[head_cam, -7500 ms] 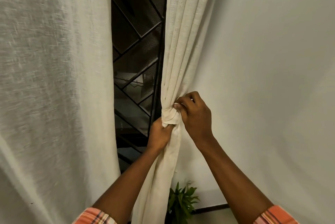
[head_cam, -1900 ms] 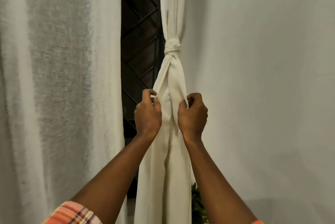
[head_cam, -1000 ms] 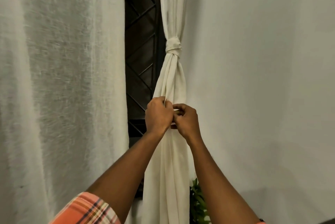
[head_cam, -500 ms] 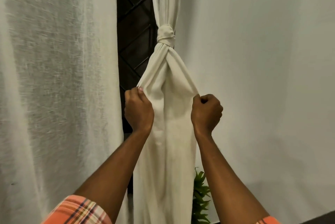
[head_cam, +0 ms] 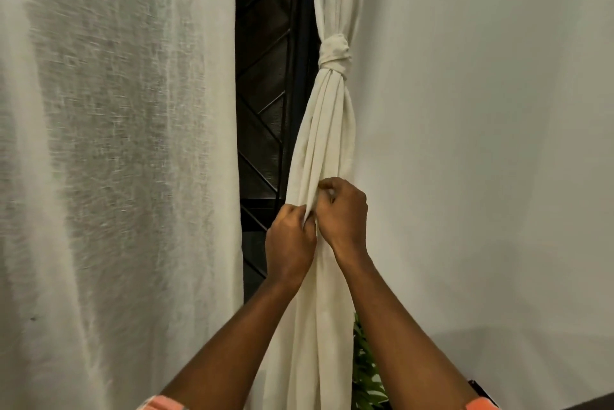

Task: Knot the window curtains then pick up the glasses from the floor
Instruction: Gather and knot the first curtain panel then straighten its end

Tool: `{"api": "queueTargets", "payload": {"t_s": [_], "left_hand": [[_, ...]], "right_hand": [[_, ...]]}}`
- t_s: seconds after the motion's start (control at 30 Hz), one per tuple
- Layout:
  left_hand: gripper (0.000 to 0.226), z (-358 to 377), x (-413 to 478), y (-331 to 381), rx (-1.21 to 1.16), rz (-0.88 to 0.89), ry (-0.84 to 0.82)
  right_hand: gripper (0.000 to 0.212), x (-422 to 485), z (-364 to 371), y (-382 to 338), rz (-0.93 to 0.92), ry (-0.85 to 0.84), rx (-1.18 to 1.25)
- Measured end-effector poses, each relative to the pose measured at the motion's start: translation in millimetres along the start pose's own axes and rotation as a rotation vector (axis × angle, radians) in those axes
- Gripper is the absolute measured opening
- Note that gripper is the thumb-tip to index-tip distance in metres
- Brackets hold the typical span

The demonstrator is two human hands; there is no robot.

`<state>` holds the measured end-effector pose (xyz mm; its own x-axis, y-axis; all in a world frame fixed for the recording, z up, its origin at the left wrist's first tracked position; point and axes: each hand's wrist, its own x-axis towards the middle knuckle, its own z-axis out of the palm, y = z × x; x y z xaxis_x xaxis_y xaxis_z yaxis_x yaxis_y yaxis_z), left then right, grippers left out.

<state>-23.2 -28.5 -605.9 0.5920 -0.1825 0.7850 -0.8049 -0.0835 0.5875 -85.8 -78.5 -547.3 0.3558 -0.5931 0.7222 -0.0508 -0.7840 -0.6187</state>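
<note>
The right curtain (head_cam: 327, 130) is cream cloth gathered into a hanging bundle, with a tight knot (head_cam: 335, 52) tied high up beside the window. Well below the knot, my left hand (head_cam: 290, 242) and my right hand (head_cam: 342, 210) sit close together, each pinching folds of this curtain's tail. The left curtain (head_cam: 116, 160) hangs loose and wide, with no knot in view. No glasses and no floor show in this view.
A dark window with a black diagonal metal grille (head_cam: 265, 94) fills the gap between the two curtains. A plain white wall (head_cam: 481, 144) lies to the right. A green leafy plant (head_cam: 365, 373) stands low behind the knotted curtain.
Half a second ago my hands held the tail spread wide apart. They have come together at its middle, bunching the cloth into narrow folds. The knot looks unchanged.
</note>
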Motion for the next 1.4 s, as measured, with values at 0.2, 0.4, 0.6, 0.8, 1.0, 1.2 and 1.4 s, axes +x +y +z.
{"api": "queueTargets", "payload": {"t_s": [0.2,0.4,0.6,0.8,1.0,1.2,1.4], "left_hand": [[0.027,-6.4,-4.1,3.5,0.017,0.098,-0.128],[0.025,-20.4,7.8,-12.0,-0.030,-0.110,0.094],[0.012,-26.7,3.2,-14.8,-0.003,-0.007,0.197],[0.015,-2.4,-29.4,5.0,-0.108,0.119,0.031],[0.015,8.6,-37.4,6.5,-0.157,0.177,0.009],[0.022,7.8,-38.4,2.5,-0.207,0.176,-0.071],[0.060,-6.7,-2.2,-1.0,-0.054,-0.121,0.211]], "right_hand": [[0.045,-2.2,12.3,-1.4,0.094,0.008,0.035],[0.029,6.4,-9.7,4.8,0.148,0.169,0.030],[0.025,13.1,-27.6,10.4,0.201,0.323,-0.033],[0.009,-0.8,-10.6,-0.9,0.135,0.070,-0.042],[0.026,-5.9,-10.9,-4.7,0.153,0.088,0.018],[0.040,-7.8,-10.1,-4.0,0.155,0.026,0.007],[0.026,-2.3,-21.2,7.2,0.130,-0.028,0.050]]}}
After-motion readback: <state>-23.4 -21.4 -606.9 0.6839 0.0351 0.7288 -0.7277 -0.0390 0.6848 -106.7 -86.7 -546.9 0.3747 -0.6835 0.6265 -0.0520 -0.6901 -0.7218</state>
